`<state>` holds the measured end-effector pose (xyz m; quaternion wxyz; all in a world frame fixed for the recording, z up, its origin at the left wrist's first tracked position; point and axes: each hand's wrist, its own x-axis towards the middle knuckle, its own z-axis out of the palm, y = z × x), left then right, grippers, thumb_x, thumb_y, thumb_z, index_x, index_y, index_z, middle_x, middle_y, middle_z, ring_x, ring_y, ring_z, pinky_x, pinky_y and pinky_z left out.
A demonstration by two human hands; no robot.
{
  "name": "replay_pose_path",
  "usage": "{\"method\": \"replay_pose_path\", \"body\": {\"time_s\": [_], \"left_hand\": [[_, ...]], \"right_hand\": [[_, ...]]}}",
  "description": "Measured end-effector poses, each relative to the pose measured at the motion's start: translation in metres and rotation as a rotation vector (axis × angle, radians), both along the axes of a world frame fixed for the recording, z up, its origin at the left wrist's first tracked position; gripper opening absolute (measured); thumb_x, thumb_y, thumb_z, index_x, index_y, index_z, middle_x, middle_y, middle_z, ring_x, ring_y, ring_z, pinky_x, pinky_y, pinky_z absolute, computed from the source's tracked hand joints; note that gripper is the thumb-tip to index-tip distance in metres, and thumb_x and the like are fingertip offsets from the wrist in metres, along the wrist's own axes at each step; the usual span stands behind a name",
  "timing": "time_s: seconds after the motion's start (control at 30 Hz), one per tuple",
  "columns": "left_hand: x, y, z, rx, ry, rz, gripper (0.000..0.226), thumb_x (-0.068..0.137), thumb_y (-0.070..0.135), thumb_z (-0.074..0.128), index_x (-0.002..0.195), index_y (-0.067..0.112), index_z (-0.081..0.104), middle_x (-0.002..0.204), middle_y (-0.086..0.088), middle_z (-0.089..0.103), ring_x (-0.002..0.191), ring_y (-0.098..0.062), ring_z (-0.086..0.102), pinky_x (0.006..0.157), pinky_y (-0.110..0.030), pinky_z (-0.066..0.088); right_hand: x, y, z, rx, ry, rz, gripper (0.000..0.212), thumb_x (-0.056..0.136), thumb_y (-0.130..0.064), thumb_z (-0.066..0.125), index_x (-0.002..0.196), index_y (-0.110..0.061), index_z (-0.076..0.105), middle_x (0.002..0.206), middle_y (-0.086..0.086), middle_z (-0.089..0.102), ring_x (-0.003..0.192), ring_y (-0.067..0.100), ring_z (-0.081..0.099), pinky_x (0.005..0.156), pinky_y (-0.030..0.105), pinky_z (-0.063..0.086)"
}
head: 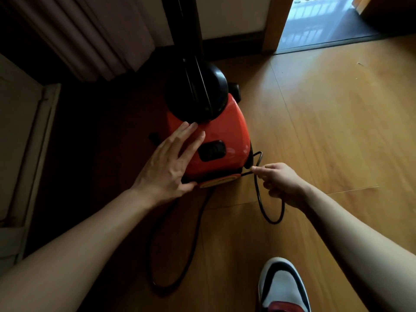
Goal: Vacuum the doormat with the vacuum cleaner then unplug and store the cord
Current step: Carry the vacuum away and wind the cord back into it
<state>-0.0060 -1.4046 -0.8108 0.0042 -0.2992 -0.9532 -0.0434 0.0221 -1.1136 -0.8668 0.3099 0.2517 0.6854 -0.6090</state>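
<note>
Head view: left fingers (180, 140) flat on red vacuum cleaner (227, 131), right fingers (262, 170) pinching black cord (260, 204).

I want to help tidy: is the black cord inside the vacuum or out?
Out. The cord loops on the floor; the right hand pinches it beside the vacuum cleaner.

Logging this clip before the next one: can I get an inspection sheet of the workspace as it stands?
Surface: wooden floor.
Job's things: red vacuum stands on the floor; doormat not in view.
Clutter: nothing seen.
Hands: left hand flat on the vacuum; right hand pinches the cord beside the vacuum's rear.
Cables: cord loops on the floor below the right hand; second loop lies under the left arm.
Surroundings: curtain, doorway, shoe.
</note>
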Motion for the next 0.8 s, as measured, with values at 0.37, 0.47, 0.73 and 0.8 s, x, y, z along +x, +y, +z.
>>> {"method": "replay_pose_path", "body": {"time_s": [0.37,0.47,0.73,0.8], "left_hand": [[0.003,0.002,0.005,0.000,-0.032,0.011,0.110,0.071,0.046,0.077,0.157,0.017,0.015,0.164,-0.007,0.008,0.152,-0.021,0.001,0.116,-0.040,0.015],[0.003,0.003,0.008,0.001,-0.043,0.011,0.103,0.075,0.046,0.072,0.157,0.017,0.015,0.164,-0.006,0.008,0.152,-0.021,0.001,0.116,-0.040,0.015],[0.003,0.004,0.014,-0.012,-0.068,0.016,0.094,0.083,0.042,0.066,0.157,0.019,0.014,0.164,-0.004,0.005,0.152,-0.019,-0.002,0.114,-0.037,0.011],[0.003,0.003,0.015,-0.018,-0.070,0.019,0.092,0.083,0.040,0.065,0.157,0.019,0.015,0.163,-0.003,0.005,0.152,-0.019,-0.001,0.115,-0.038,0.013]], "right_hand": [[0.018,-0.030,0.047,-0.018,0.118,-0.027,0.032,0.108,-0.032,0.047,0.092,-0.007,0.060,0.061,-0.003,0.030,0.048,0.010,0.027,0.042,0.024,0.021],[0.024,-0.036,0.057,0.070,0.180,0.059,0.039,0.108,-0.037,0.044,0.092,-0.006,0.062,0.060,-0.004,0.031,0.047,0.009,0.029,0.044,0.025,0.024],[0.040,-0.065,0.074,0.511,0.486,0.275,0.040,0.109,-0.030,0.041,0.098,-0.008,0.073,0.097,0.001,0.068,0.092,0.017,0.061,0.079,0.036,0.046],[0.048,-0.082,0.067,0.530,0.598,0.185,0.038,0.108,-0.026,0.042,0.086,-0.008,0.068,0.083,0.003,0.067,0.076,0.018,0.059,0.069,0.038,0.043]]}}
